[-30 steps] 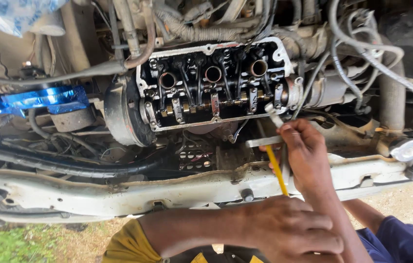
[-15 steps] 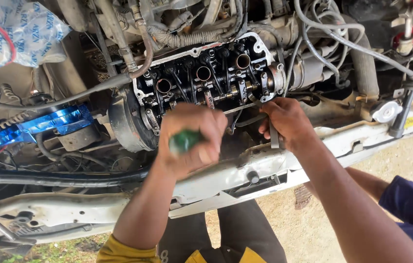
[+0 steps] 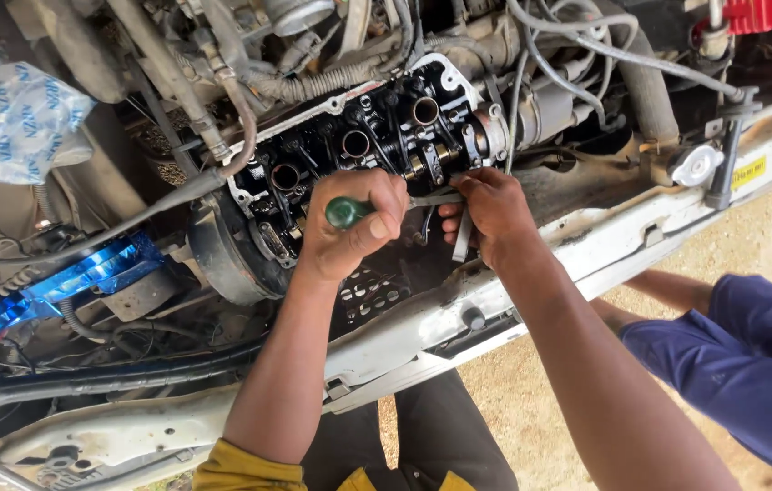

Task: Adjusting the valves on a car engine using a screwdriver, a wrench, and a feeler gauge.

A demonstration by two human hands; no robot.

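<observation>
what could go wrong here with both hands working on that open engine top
The left hand grips a green-handled screwdriver aimed toward the right hand; a slip could jab those fingers. The engine top lies uncovered, with round holes showing, so dirt or a small part might drop in. Hoses and wires crowd close and could snag.

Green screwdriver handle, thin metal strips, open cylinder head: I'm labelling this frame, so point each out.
Green screwdriver handle [image 3: 346, 212], head view, rounded butt end.
Thin metal strips [image 3: 463, 238], head view, hanging blade.
Open cylinder head [image 3: 356, 143], head view, middle round well.
</observation>
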